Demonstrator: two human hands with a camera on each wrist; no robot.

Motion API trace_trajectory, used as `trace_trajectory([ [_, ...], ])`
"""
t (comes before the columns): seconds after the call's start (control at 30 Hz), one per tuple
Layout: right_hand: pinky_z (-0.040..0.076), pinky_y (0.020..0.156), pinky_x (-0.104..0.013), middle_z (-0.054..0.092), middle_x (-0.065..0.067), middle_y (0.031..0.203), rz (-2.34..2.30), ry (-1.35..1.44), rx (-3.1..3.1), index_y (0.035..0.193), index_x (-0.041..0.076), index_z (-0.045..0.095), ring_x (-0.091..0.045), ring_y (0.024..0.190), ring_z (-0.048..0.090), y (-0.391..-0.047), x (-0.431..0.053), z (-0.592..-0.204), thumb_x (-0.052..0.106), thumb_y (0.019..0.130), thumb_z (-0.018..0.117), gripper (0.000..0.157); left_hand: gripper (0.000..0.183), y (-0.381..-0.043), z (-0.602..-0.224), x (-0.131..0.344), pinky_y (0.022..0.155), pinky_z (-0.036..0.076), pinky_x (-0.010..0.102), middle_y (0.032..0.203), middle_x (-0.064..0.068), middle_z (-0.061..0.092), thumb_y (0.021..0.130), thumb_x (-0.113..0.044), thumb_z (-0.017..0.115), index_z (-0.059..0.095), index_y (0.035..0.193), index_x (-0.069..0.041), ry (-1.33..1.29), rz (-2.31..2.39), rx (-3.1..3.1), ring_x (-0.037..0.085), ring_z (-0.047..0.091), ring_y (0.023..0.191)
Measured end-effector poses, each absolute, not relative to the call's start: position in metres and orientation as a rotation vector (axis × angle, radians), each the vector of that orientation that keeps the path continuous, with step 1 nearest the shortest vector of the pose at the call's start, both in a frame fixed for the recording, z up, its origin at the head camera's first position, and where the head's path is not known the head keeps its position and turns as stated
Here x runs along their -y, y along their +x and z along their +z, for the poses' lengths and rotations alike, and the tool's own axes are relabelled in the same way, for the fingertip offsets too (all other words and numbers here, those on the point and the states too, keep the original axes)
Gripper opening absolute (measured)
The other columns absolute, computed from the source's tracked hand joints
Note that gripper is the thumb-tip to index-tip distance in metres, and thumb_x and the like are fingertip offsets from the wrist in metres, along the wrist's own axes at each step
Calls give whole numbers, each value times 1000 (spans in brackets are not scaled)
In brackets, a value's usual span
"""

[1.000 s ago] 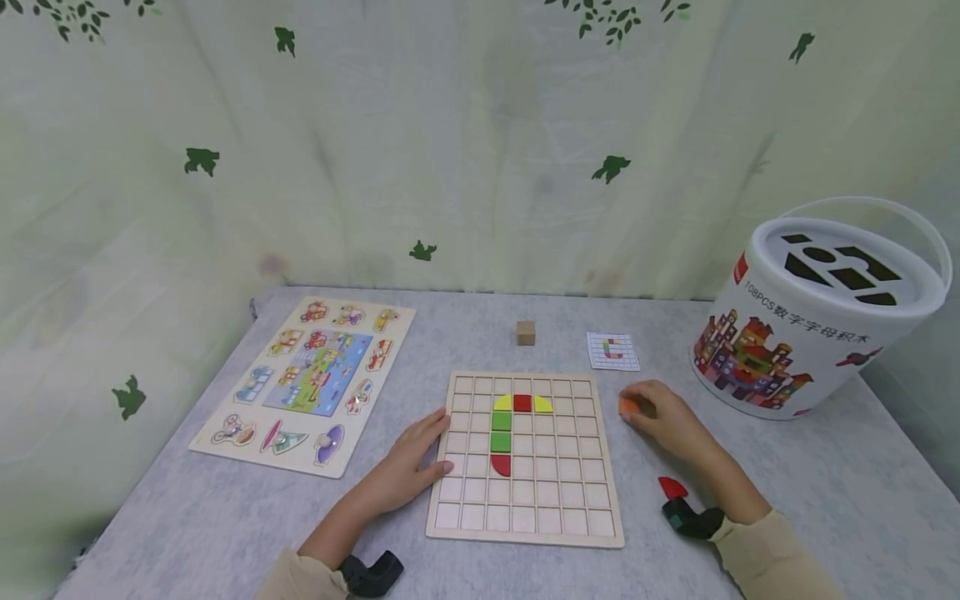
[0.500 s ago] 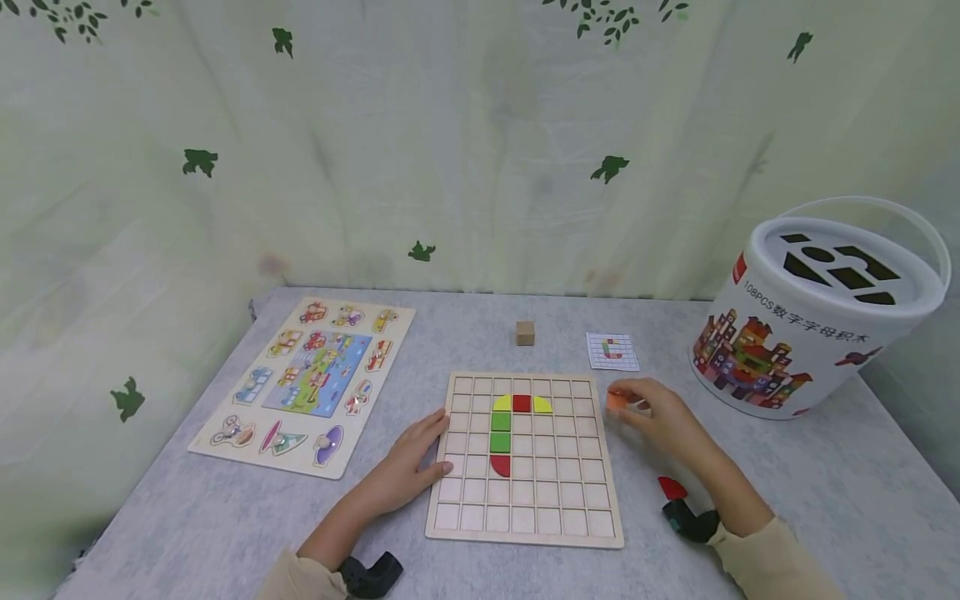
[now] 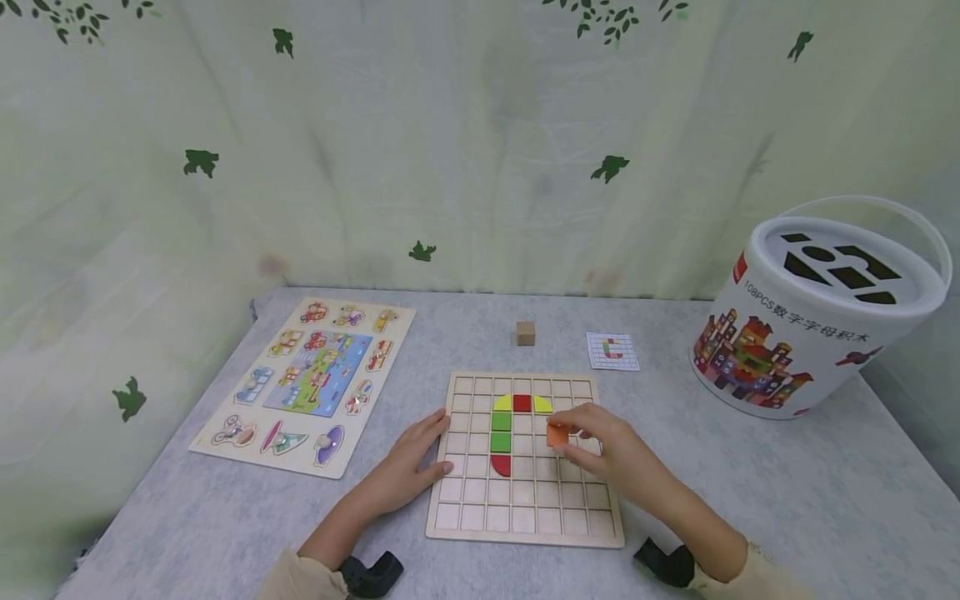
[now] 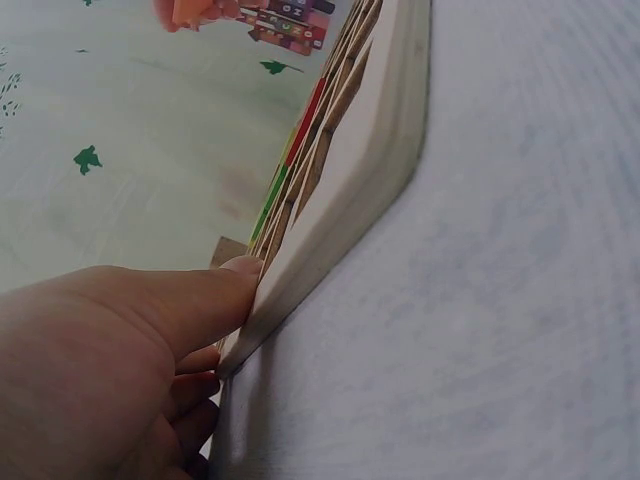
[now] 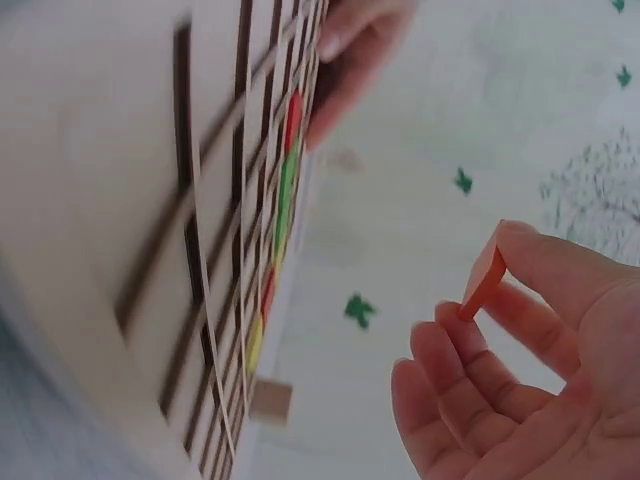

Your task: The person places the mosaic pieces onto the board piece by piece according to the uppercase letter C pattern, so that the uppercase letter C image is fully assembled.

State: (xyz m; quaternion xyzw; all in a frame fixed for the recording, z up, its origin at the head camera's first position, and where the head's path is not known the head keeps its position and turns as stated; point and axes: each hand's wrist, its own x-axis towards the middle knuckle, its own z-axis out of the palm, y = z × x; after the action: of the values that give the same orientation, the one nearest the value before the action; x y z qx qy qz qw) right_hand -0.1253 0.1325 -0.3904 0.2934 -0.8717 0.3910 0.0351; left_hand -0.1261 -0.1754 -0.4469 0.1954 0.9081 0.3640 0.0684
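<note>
An orange square tile (image 3: 557, 435) is pinched between the thumb and fingers of my right hand (image 3: 611, 442), held above the right half of the wooden grid board (image 3: 525, 521). In the right wrist view the tile (image 5: 485, 272) is tilted and apart from the board. My left hand (image 3: 405, 462) rests at the board's left edge, thumb and fingertips touching the rim; the left wrist view shows the thumb (image 4: 205, 305) against it. Set in the grid are two yellow quarter-round tiles (image 3: 502, 403), a red square (image 3: 522, 403), two green squares (image 3: 501, 432) and a red quarter-round (image 3: 501, 465).
Behind the board sit a small wooden cube (image 3: 526, 333) and a pattern card (image 3: 612, 352) with a coloured C-like shape. A picture puzzle board (image 3: 303, 383) lies to the left. At the right stands a white bucket (image 3: 817, 325) with a slotted lid.
My right hand has carried the orange tile leftward from the table right of the board to above its grid. The red quarter-round by my right wrist is now hidden. My left hand stays put.
</note>
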Motion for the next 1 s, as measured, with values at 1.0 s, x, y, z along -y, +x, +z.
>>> trace_trajectory([
  [1.0,43,72,-23,53,10,92,1149,899,2862,95,16,63,-6,81,47,-127,-100,-435,19,81,66,14,65,-126,-447,175,102,18,49,147,10,19,86,-17,61,27,140,-2,585,1086,-2749,29,15,133],
])
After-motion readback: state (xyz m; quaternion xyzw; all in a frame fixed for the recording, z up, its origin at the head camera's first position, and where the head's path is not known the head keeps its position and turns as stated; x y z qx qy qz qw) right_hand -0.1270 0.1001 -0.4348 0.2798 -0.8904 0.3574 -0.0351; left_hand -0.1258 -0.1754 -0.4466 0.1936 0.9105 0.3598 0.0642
